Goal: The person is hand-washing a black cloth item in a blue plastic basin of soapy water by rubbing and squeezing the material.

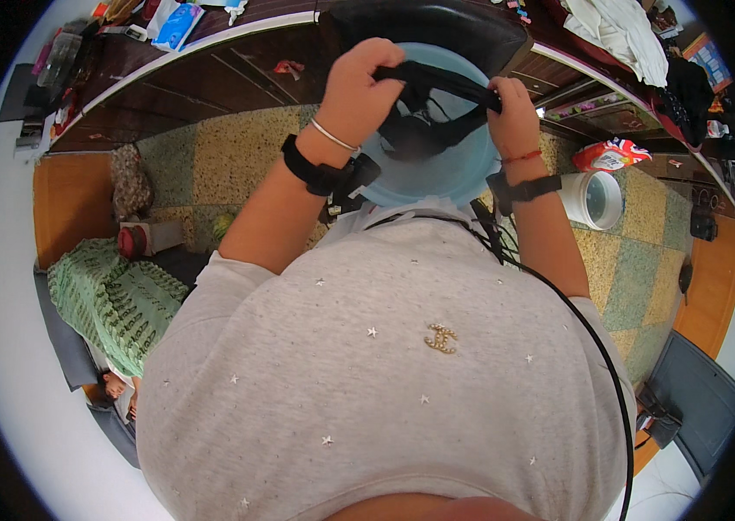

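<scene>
A black cloth garment [449, 81] is stretched between my two hands over a round light-blue plastic basin [419, 185]. My left hand [367, 84] grips its left end, thumb and fingers closed on the fabric. At the other end, my right hand [512, 107] pinches the edge of the cloth. The lower part of the garment hangs down into the basin, where its outline is partly blurred. Whether the basin holds water is hard to tell. Both wrists carry black straps with small devices.
A black padded seat [426, 23] stands beyond the basin. To the right are a white bucket [595, 198] and a red bag [611, 155] on the tiled floor. A person lies at left under a green cover [114, 299]. A black cable runs along my right side.
</scene>
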{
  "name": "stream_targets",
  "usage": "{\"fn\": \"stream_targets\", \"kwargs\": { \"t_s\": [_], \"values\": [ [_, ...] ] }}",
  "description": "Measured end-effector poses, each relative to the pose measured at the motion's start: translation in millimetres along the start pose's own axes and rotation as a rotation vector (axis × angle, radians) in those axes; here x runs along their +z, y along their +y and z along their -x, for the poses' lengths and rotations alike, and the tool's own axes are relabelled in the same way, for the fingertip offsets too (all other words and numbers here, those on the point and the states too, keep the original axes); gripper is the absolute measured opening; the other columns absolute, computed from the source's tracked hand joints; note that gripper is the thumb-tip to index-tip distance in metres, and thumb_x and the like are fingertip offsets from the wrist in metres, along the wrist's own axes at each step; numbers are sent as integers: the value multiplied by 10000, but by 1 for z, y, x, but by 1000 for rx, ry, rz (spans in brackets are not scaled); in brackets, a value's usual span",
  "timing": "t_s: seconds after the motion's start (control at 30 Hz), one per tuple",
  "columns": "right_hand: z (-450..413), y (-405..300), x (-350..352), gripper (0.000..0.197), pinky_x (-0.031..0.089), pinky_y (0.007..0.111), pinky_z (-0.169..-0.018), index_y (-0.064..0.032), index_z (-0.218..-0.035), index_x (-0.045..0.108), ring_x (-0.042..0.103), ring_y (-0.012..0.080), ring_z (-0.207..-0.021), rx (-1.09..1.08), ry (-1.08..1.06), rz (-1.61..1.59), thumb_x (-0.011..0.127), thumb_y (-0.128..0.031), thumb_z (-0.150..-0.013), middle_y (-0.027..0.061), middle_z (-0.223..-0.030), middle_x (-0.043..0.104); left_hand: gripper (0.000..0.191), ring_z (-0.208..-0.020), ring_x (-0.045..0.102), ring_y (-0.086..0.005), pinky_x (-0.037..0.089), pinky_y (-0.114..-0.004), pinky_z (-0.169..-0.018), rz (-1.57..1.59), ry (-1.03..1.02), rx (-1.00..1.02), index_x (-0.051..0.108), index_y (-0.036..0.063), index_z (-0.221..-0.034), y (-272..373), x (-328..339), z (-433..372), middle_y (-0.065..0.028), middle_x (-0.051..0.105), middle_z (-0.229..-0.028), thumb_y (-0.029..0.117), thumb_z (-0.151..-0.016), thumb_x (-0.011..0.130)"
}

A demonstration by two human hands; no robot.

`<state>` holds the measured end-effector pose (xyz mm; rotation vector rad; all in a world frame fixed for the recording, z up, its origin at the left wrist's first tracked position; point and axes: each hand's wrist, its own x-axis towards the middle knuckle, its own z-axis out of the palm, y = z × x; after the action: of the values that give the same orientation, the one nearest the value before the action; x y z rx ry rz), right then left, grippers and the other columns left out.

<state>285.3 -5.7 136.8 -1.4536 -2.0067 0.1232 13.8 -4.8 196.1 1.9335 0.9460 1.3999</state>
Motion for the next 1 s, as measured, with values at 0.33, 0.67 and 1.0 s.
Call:
{"fn": "stream_targets", "kwargs": {
  "t_s": [0.33,0.67,1.0],
  "values": [
    [33,59,10,166,554,415,-774,-44,-1011,683,684,324,-856,679,-321,-221,671,-71,-847,135,-891,706,234,-586,449,-225,396,-334,-576,-320,-5,-465,528,25,-719,-60,-49,33,-103,458,-602,163,-767,710],
    [21,37,-26,273,525,332,-741,-45,-1149,581,635,206,-772,1040,-340,-1519,563,-5,-880,85,-975,655,234,-540,528,-182,442,-345,-565,-236,47,-788,528,39,-693,-100,-63,56,-66,522,-603,147,-774,719],
    [19,60,-47,202,481,379,-633,-51,-912,617,612,255,-662,314,-140,-14,612,-29,-711,115,-701,575,326,-519,584,-185,514,-340,-470,-524,-476,-856,574,29,-813,-82,-92,43,-75,569,-653,303,-855,744]
  ]
}}
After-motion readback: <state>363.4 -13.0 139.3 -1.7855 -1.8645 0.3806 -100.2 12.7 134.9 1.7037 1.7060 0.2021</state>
